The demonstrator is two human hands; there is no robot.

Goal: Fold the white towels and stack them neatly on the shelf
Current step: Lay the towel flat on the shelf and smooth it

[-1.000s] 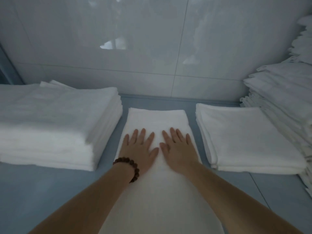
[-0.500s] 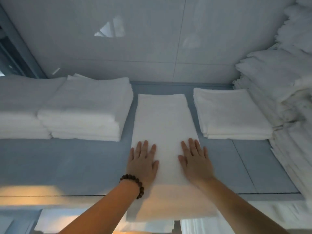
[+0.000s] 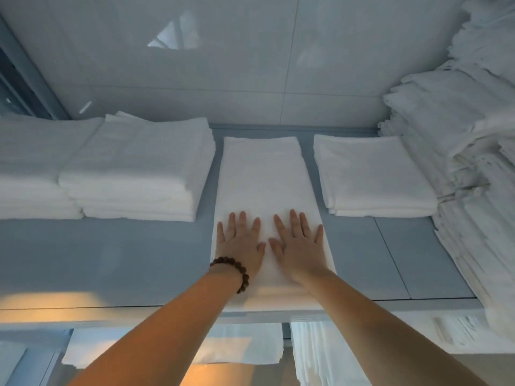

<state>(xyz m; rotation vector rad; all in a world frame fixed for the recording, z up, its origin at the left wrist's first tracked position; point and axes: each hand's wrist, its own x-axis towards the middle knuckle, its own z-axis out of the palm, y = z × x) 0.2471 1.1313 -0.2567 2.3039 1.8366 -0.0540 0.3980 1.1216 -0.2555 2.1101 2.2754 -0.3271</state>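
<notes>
Smoothing pass on the shelf (image 3: pixel 111 260), and this fold isn't finished!

Left hand (image 3: pixel 239 246) and right hand (image 3: pixel 299 246) lie flat, fingers spread, gripping nothing, pressing the long towel (image 3: pixel 262 174) near the shelf's front edge. It runs to the shelf's back as a narrow strip, so I'd say a cross-fold and stacking remain. Folded stacks already sit shelf-left (image 3: pixel 133 168) and shelf-right (image 3: pixel 373 174). Half a second ago the hands were apart at the towel's sides; now the thumbs nearly meet.

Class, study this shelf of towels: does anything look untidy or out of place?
The tall pile at the far right looks ragged, its edges uneven and sticking out, unlike the squared stack on the left.
</notes>
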